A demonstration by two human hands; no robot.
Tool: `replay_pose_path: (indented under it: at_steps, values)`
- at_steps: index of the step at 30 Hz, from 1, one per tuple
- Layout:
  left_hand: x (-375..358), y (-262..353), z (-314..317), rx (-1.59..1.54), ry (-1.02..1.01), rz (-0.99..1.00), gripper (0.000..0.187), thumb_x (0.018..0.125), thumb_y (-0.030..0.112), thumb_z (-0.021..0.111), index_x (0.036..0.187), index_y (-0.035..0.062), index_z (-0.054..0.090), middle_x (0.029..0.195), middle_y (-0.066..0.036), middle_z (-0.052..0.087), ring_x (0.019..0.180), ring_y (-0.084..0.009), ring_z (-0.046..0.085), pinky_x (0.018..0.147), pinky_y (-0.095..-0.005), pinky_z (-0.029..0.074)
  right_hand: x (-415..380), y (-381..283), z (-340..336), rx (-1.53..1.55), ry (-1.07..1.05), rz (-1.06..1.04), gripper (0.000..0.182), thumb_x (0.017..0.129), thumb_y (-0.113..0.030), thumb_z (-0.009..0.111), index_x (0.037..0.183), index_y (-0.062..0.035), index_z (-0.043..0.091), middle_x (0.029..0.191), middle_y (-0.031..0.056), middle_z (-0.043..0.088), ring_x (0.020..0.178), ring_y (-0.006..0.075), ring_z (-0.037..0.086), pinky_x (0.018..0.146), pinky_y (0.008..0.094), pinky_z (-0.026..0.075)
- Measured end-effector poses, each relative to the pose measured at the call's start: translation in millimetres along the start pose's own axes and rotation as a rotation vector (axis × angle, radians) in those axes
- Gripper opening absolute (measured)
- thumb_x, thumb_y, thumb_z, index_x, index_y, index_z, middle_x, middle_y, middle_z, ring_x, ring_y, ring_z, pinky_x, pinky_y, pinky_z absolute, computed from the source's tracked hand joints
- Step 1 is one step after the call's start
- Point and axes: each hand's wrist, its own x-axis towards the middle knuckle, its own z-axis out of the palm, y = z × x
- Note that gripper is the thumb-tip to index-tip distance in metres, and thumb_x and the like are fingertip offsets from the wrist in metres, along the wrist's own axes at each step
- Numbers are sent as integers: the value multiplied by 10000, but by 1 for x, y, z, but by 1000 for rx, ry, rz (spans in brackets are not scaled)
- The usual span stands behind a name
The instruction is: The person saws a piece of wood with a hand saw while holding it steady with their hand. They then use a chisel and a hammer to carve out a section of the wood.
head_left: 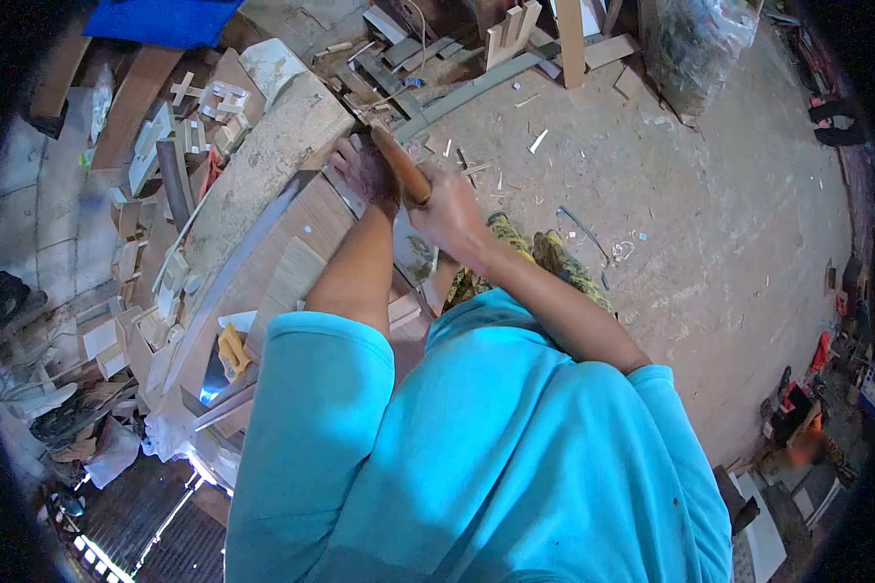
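Observation:
My right hand (445, 216) is wrapped round the lower end of a tool with an orange-brown wooden handle (401, 165). The handle slants up and left to a dark, narrow end close to the bench end; its exact kind is unclear. Just left of the handle, my left hand (363, 170) is closed, its fingers curled at the end of a thick, worn wooden bench plank (262, 155). Whatever those fingers grip is hidden beneath them. Brown wood-grain boards (306, 228) lie under my left forearm.
A yellow-handled saw (231, 352) lies on the bench at lower left. Small wooden frames and offcuts (156, 262) crowd the far side. Wood scraps (538, 141) and a thin metal bar (583, 233) lie on the concrete floor. A large plastic sack (695, 58) stands at upper right.

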Motion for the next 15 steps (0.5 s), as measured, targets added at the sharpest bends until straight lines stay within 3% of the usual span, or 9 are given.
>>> replay_pose_path:
  at_steps: [3,6,10,13,15]
  values:
    - [0,4,-14,-180,9,-47,252,710,275,603,877,90,567,927,-84,511,969,-298,408,827,-372,324,-2,-1,-5,-18,11,-19,176,658,-63,607,810,6,551,673,246,562,661,418,572,607,438,462]
    - [0,10,-54,-68,3,11,240,724,278,581,881,97,572,947,-81,511,963,-294,409,817,-379,324,-2,0,-6,13,9,-26,192,655,-67,610,822,6,549,685,253,562,675,419,575,611,446,460]
    - [0,3,-5,-215,-62,-115,209,738,263,563,879,110,580,955,-75,512,954,-289,409,815,-385,324,-3,-2,3,-4,-42,45,214,663,-76,615,853,0,551,708,255,570,684,417,580,614,453,460]
    - [-2,-1,29,-86,-63,-22,205,745,253,553,898,118,575,959,-71,514,949,-296,408,812,-389,326,-4,-1,4,-41,3,-52,210,682,-73,608,874,-8,553,701,246,574,664,406,584,600,442,461]
    - [-7,-10,87,804,283,157,193,750,229,537,910,125,567,954,-66,520,947,-290,409,808,-391,328,-1,2,-1,-38,-4,-22,224,681,-73,610,887,-8,550,697,243,575,656,403,584,597,438,463]
